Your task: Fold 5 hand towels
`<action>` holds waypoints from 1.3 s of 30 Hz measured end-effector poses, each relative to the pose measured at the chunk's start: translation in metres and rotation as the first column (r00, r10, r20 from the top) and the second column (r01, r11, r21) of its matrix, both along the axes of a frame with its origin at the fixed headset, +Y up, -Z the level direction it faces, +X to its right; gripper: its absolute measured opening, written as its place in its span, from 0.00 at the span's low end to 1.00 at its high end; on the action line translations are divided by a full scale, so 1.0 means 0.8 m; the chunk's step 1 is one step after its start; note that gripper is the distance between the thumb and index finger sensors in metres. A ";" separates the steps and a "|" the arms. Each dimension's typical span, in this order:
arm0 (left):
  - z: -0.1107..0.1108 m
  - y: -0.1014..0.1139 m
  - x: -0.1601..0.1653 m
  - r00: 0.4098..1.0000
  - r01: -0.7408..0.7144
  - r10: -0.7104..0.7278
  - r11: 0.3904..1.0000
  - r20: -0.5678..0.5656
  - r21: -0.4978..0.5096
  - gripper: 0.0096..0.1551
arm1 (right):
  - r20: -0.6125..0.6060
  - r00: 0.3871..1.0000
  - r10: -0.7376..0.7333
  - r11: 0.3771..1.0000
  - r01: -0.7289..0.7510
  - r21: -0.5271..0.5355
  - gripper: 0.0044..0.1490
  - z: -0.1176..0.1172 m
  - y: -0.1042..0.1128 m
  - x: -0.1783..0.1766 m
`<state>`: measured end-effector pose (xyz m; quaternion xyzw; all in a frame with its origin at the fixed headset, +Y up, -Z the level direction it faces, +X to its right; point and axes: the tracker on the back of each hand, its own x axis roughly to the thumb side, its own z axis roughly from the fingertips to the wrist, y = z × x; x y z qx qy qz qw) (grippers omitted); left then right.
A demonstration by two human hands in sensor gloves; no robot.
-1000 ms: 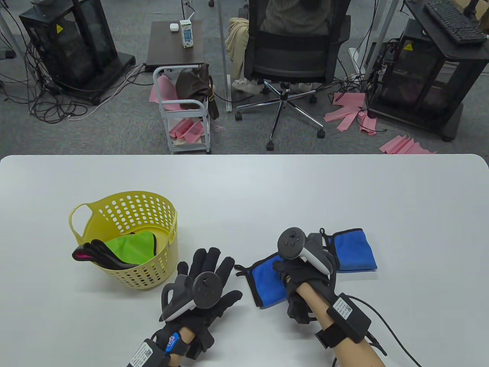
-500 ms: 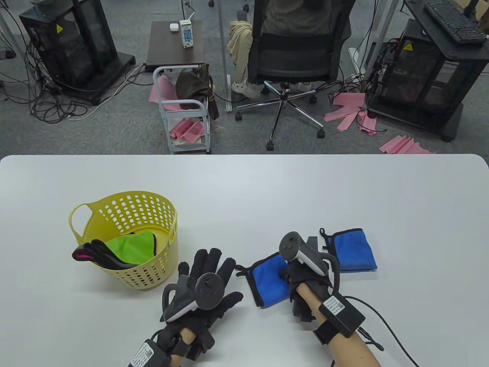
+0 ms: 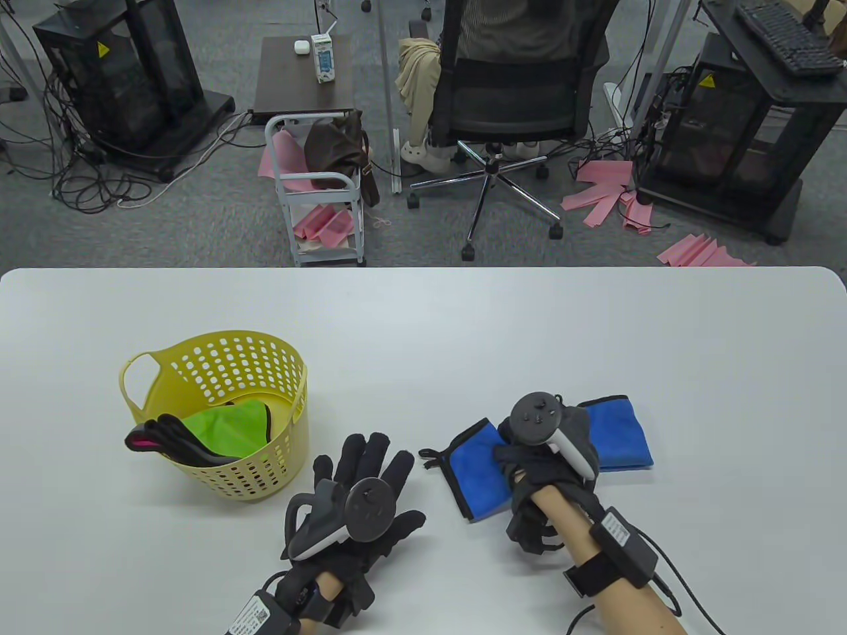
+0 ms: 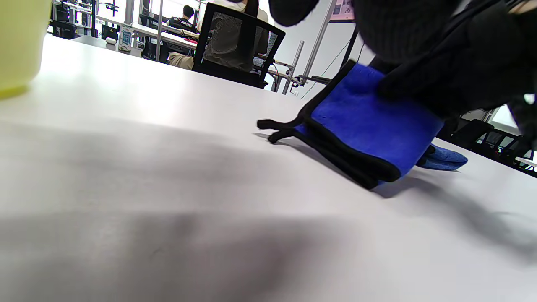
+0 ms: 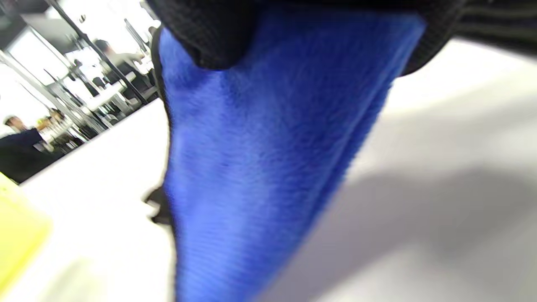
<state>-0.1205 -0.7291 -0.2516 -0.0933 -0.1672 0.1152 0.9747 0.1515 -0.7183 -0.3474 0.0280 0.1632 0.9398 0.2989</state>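
A folded blue towel with black trim [image 3: 478, 466] is held by my right hand [image 3: 531, 463], which pinches its right side. The left wrist view shows that side of the blue towel [image 4: 361, 134] raised off the table while its left edge rests down. Up close, the towel [image 5: 260, 147] fills the right wrist view under my gloved fingers [image 5: 209, 37]. A second folded blue towel [image 3: 619, 440] lies flat just right of that hand. My left hand [image 3: 370, 476] lies flat on the table with spread fingers, holding nothing, left of the held towel.
A yellow perforated basket [image 3: 198, 344] stands at the left and holds a green towel [image 3: 218, 426] and darker ones [image 3: 172, 443]. Beyond the table's far edge [image 3: 423, 268] are an office chair, a small cart and cables.
My right hand has carried the folded blue towel a little to the right, closer to the second blue towel. The left hand shifted slightly right and stays flat.
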 end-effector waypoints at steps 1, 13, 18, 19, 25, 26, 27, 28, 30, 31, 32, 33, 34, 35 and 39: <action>0.000 0.000 0.000 1.000 0.003 -0.003 1.000 0.001 0.000 0.52 | -0.022 0.999 -0.040 0.999 0.040 0.025 0.28 -0.003 0.009 0.010; 0.000 0.000 0.001 1.000 0.022 -0.022 1.000 -0.003 -0.009 0.52 | 0.177 0.945 -0.273 0.960 0.255 0.117 0.26 -0.050 0.049 0.163; 0.000 0.000 0.000 1.000 0.018 -0.018 1.000 -0.006 -0.007 0.52 | 0.301 0.908 -0.290 0.957 0.284 0.066 0.27 -0.058 0.010 0.212; 0.000 0.000 0.000 1.000 0.020 -0.020 1.000 -0.005 -0.007 0.52 | 0.332 0.906 -0.262 0.964 0.264 0.039 0.27 -0.058 -0.005 0.219; 0.000 0.000 0.001 1.000 0.025 -0.025 1.000 -0.001 -0.014 0.52 | 0.332 0.918 0.214 0.967 -0.246 0.057 0.31 -0.050 -0.052 0.216; 0.000 0.000 0.001 1.000 0.026 -0.026 1.000 -0.001 -0.015 0.52 | 0.319 0.901 0.294 0.944 -0.327 0.053 0.32 -0.050 -0.053 0.211; 0.000 0.000 0.001 1.000 0.026 -0.026 1.000 0.000 -0.016 0.52 | 0.307 0.873 0.378 0.912 -0.408 0.037 0.35 -0.049 -0.055 0.206; 0.000 0.000 0.001 1.000 0.025 -0.025 1.000 0.001 -0.017 0.52 | 0.290 0.853 0.434 0.885 -0.464 0.041 0.37 -0.048 -0.055 0.201; 0.000 0.000 0.001 1.000 0.026 -0.026 0.999 0.002 -0.017 0.52 | 0.285 0.840 0.461 0.866 -0.496 0.059 0.41 -0.048 -0.052 0.196; 0.000 0.000 0.001 1.000 0.027 -0.027 0.999 0.003 -0.017 0.52 | 0.294 0.831 0.473 0.857 -0.511 0.064 0.43 -0.046 -0.048 0.192; 0.000 0.000 0.001 1.000 0.026 -0.026 1.000 0.003 -0.017 0.52 | 0.290 0.832 0.472 0.855 -0.513 0.080 0.44 -0.045 -0.041 0.187; 0.000 0.000 0.001 1.000 0.026 -0.026 1.000 0.003 -0.017 0.52 | 0.285 0.837 0.466 0.856 -0.509 0.095 0.43 -0.044 -0.035 0.182; 0.000 0.000 0.001 1.000 0.025 -0.025 1.000 0.003 -0.016 0.52 | 0.274 0.842 0.464 0.855 -0.507 0.110 0.44 -0.041 -0.027 0.175; 0.000 0.000 0.002 1.000 0.025 -0.025 1.000 0.003 -0.016 0.52 | 0.248 0.848 0.468 0.853 -0.507 0.124 0.44 -0.038 -0.017 0.166; -0.002 -0.001 0.002 0.999 0.032 -0.032 0.999 0.005 0.006 0.52 | 0.104 0.884 0.456 0.871 -0.467 0.154 0.50 -0.024 0.016 0.124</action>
